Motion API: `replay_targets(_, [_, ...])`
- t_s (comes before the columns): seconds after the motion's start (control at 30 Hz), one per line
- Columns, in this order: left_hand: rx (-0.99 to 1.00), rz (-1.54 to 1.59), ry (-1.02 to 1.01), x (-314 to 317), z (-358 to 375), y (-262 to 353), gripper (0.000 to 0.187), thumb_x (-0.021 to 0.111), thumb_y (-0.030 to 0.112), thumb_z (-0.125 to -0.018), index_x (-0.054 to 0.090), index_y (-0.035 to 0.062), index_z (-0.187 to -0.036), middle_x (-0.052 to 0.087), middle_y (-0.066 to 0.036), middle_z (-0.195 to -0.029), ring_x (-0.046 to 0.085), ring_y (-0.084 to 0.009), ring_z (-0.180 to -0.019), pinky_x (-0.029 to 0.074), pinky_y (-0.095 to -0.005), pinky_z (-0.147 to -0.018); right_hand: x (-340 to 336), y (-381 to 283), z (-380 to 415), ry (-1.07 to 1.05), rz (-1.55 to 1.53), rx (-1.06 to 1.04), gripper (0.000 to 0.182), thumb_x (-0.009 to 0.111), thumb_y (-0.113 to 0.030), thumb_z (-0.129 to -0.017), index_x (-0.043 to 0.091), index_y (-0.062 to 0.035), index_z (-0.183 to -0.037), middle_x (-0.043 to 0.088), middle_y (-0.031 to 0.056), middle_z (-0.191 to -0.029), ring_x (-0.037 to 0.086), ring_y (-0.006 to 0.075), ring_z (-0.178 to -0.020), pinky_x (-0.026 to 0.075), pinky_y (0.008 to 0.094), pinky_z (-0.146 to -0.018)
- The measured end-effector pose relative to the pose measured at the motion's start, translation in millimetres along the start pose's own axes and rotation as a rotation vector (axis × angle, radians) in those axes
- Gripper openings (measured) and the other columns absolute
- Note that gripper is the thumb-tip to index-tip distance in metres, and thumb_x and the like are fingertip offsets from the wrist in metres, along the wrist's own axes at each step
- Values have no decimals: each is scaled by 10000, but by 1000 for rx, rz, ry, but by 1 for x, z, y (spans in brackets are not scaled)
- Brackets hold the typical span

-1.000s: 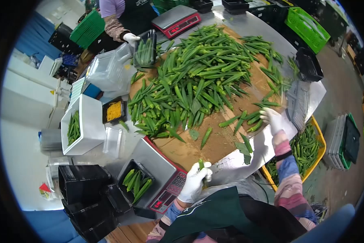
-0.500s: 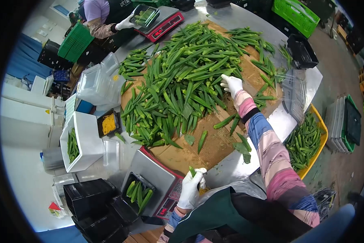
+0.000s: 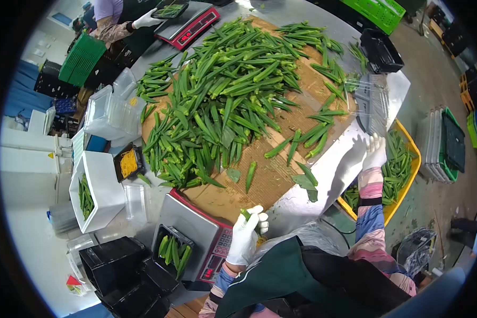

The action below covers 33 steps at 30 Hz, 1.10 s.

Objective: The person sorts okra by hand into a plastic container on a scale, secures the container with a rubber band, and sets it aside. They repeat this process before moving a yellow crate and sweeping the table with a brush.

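Observation:
In a white glove, my left hand is closed around an okra pod, whose tip pokes out above the thumb. It is beside a red and grey scale. On that scale sits a black tray with several okra pods in it. My right hand, also gloved, is at the table's right edge by a yellow crate of okra. Its fingers point away from me, apart, with nothing visible in them. A large okra heap lies on flattened cardboard.
Across the table a co-worker's gloved hand holds a tray at a second scale. Stacked black trays stand at lower left, near a white foam box. Clear plastic containers and a black tray are at right.
My right hand has moved from the okra heap rightwards to the yellow crate's edge. My left hand still grips its pod beside the scale. The whole view has shifted slightly.

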State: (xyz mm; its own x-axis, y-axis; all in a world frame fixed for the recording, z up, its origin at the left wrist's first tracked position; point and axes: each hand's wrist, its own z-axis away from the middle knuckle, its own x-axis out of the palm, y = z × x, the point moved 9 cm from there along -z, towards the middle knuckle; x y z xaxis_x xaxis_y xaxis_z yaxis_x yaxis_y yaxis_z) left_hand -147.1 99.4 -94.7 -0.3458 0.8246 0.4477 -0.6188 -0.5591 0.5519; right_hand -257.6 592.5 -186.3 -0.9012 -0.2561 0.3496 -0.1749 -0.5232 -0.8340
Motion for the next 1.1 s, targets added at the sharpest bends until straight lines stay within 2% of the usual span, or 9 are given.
replay_targets(0.13, [-19,-32,-24,4,-1,1,228,598,133,-1008,584,31,-1210,632,-67,-966,571,-164,-837,481,-311,-745,38,34,6,-368,318,-46,276,607,-182,-985,675,-18,-1196,732,89,-1040,689,165,-797,509,245,-688])
replay_targets(0.2, [-27,-26,-7,5,1,2,228,600,134,-1006,585,32,-1210,636,-67,-974,572,-164,-838,481,-314,-745,77,49,30,-529,545,-153,257,613,-172,-989,684,-32,-1193,729,81,-1057,686,149,-854,518,242,-727])
replay_targets(0.23, [-18,-24,0,5,3,4,229,602,136,-1006,585,33,-1209,637,-66,-974,572,-164,-836,480,-314,-744,83,74,15,-494,622,-264,228,645,-115,-954,701,-24,-1155,732,99,-1078,689,174,-877,533,272,-787])
replay_targets(0.27, [-8,-21,7,5,5,7,230,603,139,-1005,585,34,-1208,639,-65,-974,573,-164,-834,480,-314,-743,101,63,31,-521,825,-623,208,640,-47,-922,721,-23,-1111,729,109,-1072,682,194,-938,535,309,-856])
replay_targets(0.37, [17,-12,23,-7,7,7,239,609,154,-1003,583,35,-1208,646,-67,-979,575,-165,-832,474,-314,-734,128,53,66,-524,972,-1006,178,610,-37,-913,742,-59,-1030,705,88,-1032,656,215,-1004,516,322,-880])
replay_targets(0.6, [18,7,25,-13,8,-1,257,616,169,-1000,578,31,-1213,649,-73,-977,575,-166,-825,469,-310,-728,104,64,75,-469,1065,-653,277,734,-120,-839,703,-146,-1112,632,71,-1022,633,192,-857,520,329,-754])
replay_targets(0.83, [1,-57,21,-5,6,0,243,620,173,-997,591,39,-1198,650,-65,-970,576,-161,-821,470,-304,-728,127,55,116,-643,1317,-1279,373,693,-49,-793,716,-179,-1142,637,68,-1122,578,284,-1122,475,418,-920])
replay_targets(0.97, [7,-72,33,-6,8,1,246,625,176,-995,593,43,-1200,652,-62,-970,578,-160,-821,470,-307,-727,134,56,104,-757,1587,-1054,286,730,-119,-784,724,-174,-1065,641,47,-1070,569,285,-1068,462,434,-875])
replay_targets(1.1, [11,-56,22,-11,6,-1,256,622,178,-998,591,39,-1210,653,-68,-972,580,-165,-824,473,-314,-728,117,51,87,-906,1547,-1021,163,727,-193,-814,737,-155,-973,645,68,-947,585,303,-993,467,425,-844])
